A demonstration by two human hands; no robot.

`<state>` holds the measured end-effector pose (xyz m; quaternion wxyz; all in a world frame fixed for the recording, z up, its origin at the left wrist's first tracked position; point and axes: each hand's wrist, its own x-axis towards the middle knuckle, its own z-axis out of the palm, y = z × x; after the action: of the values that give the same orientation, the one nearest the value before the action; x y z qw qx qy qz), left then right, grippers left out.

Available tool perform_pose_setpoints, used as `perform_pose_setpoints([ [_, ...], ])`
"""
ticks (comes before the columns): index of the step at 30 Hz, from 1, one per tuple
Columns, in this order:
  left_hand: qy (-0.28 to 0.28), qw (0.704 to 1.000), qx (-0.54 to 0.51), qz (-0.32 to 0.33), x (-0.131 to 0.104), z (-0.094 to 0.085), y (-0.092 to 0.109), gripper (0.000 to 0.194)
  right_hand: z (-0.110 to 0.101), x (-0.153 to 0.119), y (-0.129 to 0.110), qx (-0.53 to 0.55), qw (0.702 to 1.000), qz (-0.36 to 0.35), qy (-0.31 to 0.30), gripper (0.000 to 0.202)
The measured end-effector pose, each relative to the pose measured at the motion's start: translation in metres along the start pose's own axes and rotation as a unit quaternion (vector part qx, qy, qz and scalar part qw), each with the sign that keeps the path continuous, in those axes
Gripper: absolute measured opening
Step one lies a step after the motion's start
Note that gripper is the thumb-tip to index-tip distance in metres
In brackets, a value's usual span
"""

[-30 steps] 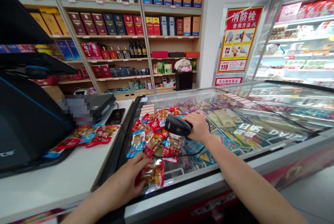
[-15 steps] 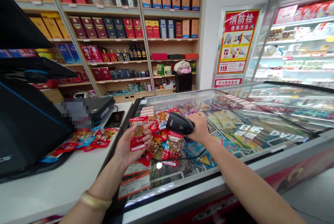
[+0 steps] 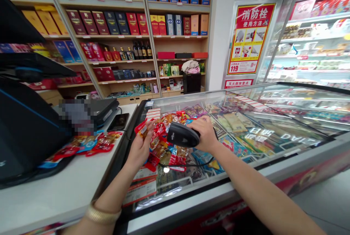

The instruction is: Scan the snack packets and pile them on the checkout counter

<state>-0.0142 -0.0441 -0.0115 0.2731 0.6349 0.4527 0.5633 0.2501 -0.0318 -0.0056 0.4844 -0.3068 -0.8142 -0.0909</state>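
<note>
My left hand is closed on a small red snack packet, which is tilted and partly covered by the fingers. My right hand grips the handle of a black barcode scanner, its head pointing left toward the packet. Beneath and behind both hands, a pile of red and blue snack packets lies on the glass top of a chest freezer. The scanner's black cable loops over the glass below the pile.
More snack packets lie on the white counter at left, beside a dark checkout machine. A black phone rests near the counter's edge. Shelves of boxed bottles stand behind. Price tags lie on the freezer's near left corner.
My left hand has turned, so the packet is now tilted and shows less of its face. The scanner in my right hand has shifted slightly left and down. The view has also shifted a little.
</note>
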Motion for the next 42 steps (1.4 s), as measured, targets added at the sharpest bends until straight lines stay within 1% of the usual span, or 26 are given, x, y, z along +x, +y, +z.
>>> perform_pose_setpoints([
  [2, -0.003, 0.999, 0.04, 0.034, 0.0, 0.003, -0.003, 0.069, 0.002, 0.0, -0.001, 0.006, 1.0, 0.01, -0.011, 0.019],
  [5, -0.011, 0.997, 0.06, 0.053, -0.001, 0.006, -0.003, 0.07, 0.005, 0.0, -0.002, 0.008, 0.999, 0.023, -0.022, 0.02],
  [12, -0.019, 0.998, 0.053, 0.02, -0.005, 0.01, 0.01, 0.065, 0.006, 0.001, -0.005, 0.009, 0.998, 0.041, -0.049, 0.024],
  [16, -0.016, 0.999, 0.045, 0.011, -0.006, 0.011, 0.012, 0.065, 0.007, 0.0, -0.004, 0.002, 0.997, 0.046, -0.069, 0.026],
  [19, -0.016, 1.0, 0.026, -0.003, -0.005, 0.011, 0.011, 0.064, 0.008, -0.001, -0.003, 0.016, 0.997, 0.043, -0.057, 0.027],
  [21, -0.014, 1.0, 0.023, -0.004, -0.004, 0.012, 0.009, 0.06, 0.008, -0.001, -0.002, 0.024, 0.998, 0.041, -0.051, 0.028],
  [24, -0.011, 0.999, 0.038, 0.005, -0.006, 0.013, 0.009, 0.05, 0.008, -0.001, -0.002, 0.023, 0.998, 0.038, -0.045, 0.025],
  [27, 0.011, 0.998, 0.061, -0.015, -0.008, 0.009, 0.011, 0.046, 0.007, -0.003, 0.0, 0.015, 0.999, 0.04, -0.022, 0.019],
  [29, 0.044, 0.992, 0.112, -0.032, -0.006, -0.003, 0.014, 0.048, 0.007, -0.005, 0.003, 0.005, 0.999, 0.041, -0.008, 0.021],
  [31, 0.071, 0.972, 0.219, -0.052, -0.001, -0.025, 0.017, 0.051, 0.007, -0.007, 0.007, -0.005, 0.999, 0.043, 0.006, 0.023],
  [32, 0.081, 0.953, 0.285, -0.069, 0.003, -0.04, 0.018, 0.053, 0.007, -0.008, 0.009, -0.01, 0.999, 0.04, 0.008, 0.024],
  [34, 0.091, 0.901, 0.406, -0.119, 0.013, -0.075, 0.019, 0.056, 0.008, -0.01, 0.013, -0.023, 0.999, 0.039, 0.016, 0.024],
  [36, 0.098, 0.851, 0.486, -0.172, 0.024, -0.114, 0.016, 0.06, 0.008, -0.011, 0.016, -0.031, 0.999, 0.041, 0.017, 0.025],
  [37, 0.108, 0.831, 0.506, -0.202, 0.029, -0.132, 0.013, 0.062, 0.008, -0.011, 0.016, -0.034, 0.998, 0.043, 0.015, 0.026],
  [38, 0.13, 0.814, 0.516, -0.232, 0.034, -0.15, 0.009, 0.064, 0.008, -0.011, 0.017, -0.037, 0.998, 0.046, 0.011, 0.027],
  [40, 0.181, 0.797, 0.512, -0.263, 0.041, -0.179, 0.0, 0.063, 0.008, -0.011, 0.017, -0.043, 0.998, 0.048, 0.003, 0.027],
  [41, 0.199, 0.789, 0.509, -0.282, 0.044, -0.19, -0.006, 0.059, 0.008, -0.011, 0.016, -0.045, 0.998, 0.047, 0.002, 0.027],
  [42, 0.206, 0.789, 0.504, -0.284, 0.045, -0.199, -0.011, 0.054, 0.008, -0.01, 0.016, -0.047, 0.998, 0.044, 0.003, 0.026],
])
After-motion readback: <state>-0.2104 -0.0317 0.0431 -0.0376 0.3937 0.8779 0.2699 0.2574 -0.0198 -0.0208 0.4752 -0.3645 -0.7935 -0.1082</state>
